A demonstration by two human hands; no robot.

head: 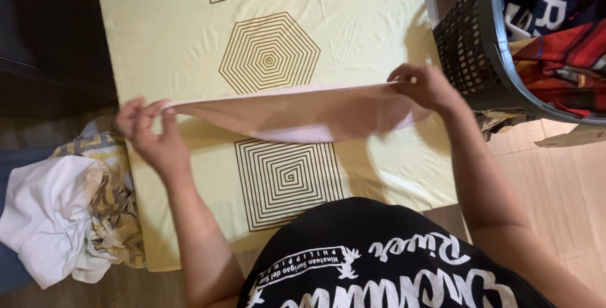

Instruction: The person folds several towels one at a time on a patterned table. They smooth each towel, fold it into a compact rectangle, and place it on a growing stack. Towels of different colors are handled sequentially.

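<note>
The head camera looks steeply down, close over the yellow sheet-covered surface (353, 36) at the person's front.

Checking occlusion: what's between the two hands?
Head view: a pink cloth stretched taut between left hand and right hand, above the yellow patterned sheet.

warm, fairly bright indoor light, soft shadows under the arms, dark upper-left corner, slight motion blur.

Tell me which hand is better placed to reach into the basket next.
Right. The right hand pinches the pink cloth beside the dark laundry basket; the left hand holds the opposite corner, near the clothes pile.
</note>
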